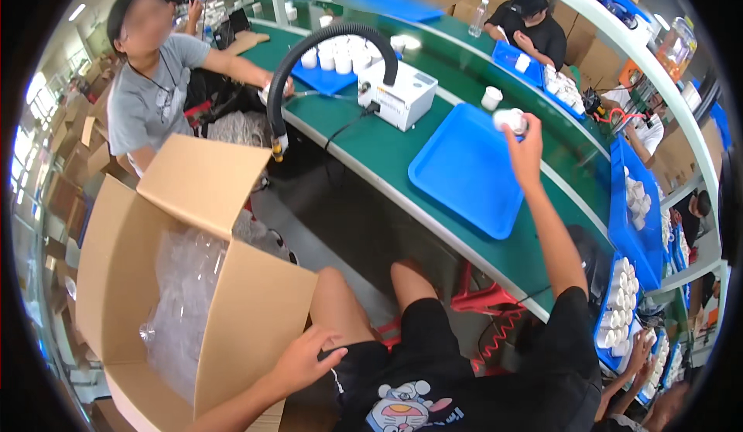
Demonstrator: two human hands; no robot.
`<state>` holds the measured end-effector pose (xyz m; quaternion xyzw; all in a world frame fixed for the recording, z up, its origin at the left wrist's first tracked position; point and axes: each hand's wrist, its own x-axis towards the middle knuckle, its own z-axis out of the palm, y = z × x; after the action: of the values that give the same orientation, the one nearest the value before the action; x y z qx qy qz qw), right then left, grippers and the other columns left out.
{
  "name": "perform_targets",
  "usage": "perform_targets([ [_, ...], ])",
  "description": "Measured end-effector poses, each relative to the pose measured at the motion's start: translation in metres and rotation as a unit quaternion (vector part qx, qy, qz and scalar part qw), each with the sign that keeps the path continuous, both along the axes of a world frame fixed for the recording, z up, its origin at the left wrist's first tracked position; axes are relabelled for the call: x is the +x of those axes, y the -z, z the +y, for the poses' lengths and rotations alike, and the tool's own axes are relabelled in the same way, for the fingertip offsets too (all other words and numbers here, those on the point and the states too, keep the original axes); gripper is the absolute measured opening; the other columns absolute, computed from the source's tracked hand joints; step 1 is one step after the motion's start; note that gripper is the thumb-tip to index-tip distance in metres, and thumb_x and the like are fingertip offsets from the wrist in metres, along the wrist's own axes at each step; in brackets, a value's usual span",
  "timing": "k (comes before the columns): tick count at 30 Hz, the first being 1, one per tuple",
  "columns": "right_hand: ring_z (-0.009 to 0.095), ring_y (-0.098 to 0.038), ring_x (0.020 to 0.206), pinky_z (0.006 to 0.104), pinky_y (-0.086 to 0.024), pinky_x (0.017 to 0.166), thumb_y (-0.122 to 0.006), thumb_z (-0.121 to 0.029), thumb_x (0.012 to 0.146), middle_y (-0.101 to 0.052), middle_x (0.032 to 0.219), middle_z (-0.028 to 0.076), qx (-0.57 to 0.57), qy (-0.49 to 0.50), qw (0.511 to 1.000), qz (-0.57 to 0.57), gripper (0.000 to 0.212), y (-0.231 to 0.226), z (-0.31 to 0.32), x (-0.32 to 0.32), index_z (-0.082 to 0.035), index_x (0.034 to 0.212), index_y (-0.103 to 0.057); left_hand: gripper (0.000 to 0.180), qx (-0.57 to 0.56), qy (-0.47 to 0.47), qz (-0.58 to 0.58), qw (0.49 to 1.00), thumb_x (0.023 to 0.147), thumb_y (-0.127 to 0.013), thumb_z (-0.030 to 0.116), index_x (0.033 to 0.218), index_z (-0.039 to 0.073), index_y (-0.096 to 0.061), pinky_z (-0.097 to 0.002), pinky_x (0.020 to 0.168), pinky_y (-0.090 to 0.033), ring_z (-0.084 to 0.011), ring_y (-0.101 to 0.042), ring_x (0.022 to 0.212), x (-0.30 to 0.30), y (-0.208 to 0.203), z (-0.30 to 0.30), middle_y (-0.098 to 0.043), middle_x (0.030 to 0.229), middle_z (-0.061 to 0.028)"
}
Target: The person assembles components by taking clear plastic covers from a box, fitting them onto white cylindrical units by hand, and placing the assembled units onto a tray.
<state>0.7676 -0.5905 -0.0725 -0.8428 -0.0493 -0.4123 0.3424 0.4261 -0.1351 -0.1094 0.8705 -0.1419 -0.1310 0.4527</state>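
Observation:
My right hand reaches over the far edge of a blue tray on the green bench. Its fingers are closed around a small white cup-shaped part. Just beyond that, a similar white cup stands upright on the bench. My left hand hovers or rests by my left thigh, fingers stretched out and nothing in them. Close to it, on the left, stands an open cardboard box with clear plastic bags inside.
A white machine with a black ribbed hose sits on the bench. Behind it, a blue tray carries several white cups. A co-worker sits at the left. More people and blue trays line the right side. A red stool shows under the bench.

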Motion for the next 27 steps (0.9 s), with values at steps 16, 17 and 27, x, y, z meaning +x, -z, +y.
perform_targets([
  [16,0.042,-0.048,0.123,0.0506,-0.043,0.100,-0.069,-0.021,0.084,-0.049,0.134,0.023,-0.225,0.345,0.903,0.126,0.045,0.042,-0.100,0.090,-0.005,0.123,-0.052,0.023,0.027,0.181,-0.092,0.979,0.090,-0.065,0.015,0.109,0.003,-0.061,-0.0387,0.082,-0.051,-0.0304,-0.062,0.093,0.042,0.019,0.014,-0.060,0.100,-0.0119],
  [17,0.041,-0.046,0.125,0.0495,-0.040,0.102,-0.068,-0.020,0.085,-0.048,0.133,0.024,-0.271,0.323,0.906,0.039,0.045,0.030,-0.092,0.088,-0.002,0.123,-0.053,0.023,0.019,0.189,-0.095,0.977,0.090,-0.065,0.015,0.109,0.003,-0.061,-0.0387,0.082,-0.051,-0.0304,-0.062,0.093,0.054,0.019,0.015,-0.060,0.100,-0.0119],
  [27,0.039,-0.058,0.100,0.0449,-0.051,0.085,-0.069,-0.009,0.081,-0.052,0.117,0.022,-0.258,-0.307,0.915,-0.039,0.031,-0.017,0.258,0.058,0.004,0.108,-0.059,0.032,0.237,0.100,-0.388,0.885,0.084,-0.070,0.036,0.093,0.006,-0.063,-0.0399,0.081,-0.044,-0.0263,-0.059,0.093,0.148,-0.035,0.030,-0.061,0.095,-0.0109],
])
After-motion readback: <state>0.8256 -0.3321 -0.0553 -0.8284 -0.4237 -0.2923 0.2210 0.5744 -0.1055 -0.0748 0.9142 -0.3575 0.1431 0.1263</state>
